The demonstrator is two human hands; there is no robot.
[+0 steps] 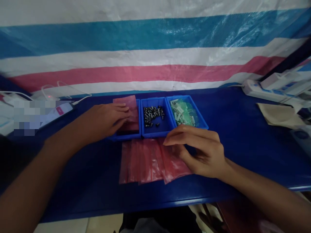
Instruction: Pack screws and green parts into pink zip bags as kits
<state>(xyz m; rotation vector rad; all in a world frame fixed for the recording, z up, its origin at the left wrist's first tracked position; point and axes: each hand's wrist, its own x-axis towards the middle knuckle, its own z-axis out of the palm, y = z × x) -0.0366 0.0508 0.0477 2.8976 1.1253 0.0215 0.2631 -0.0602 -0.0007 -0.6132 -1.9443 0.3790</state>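
Translucent pink plastic bags [150,161], flat and empty-looking, fanned in an overlapping row on the blue tabletop just in front of three small blue bins; right edge of the fan under the right hand [201,152], fingers curved and resting on the outermost bag. One more pink bag [130,110] lying across the left blue bin [126,135], tilted up against its rear wall, covered at its left side by the flat, spread fingers of the left hand [107,121].

2 hands [108,119] [199,150] over pink bags [150,161] before 3 blue trays [155,131].
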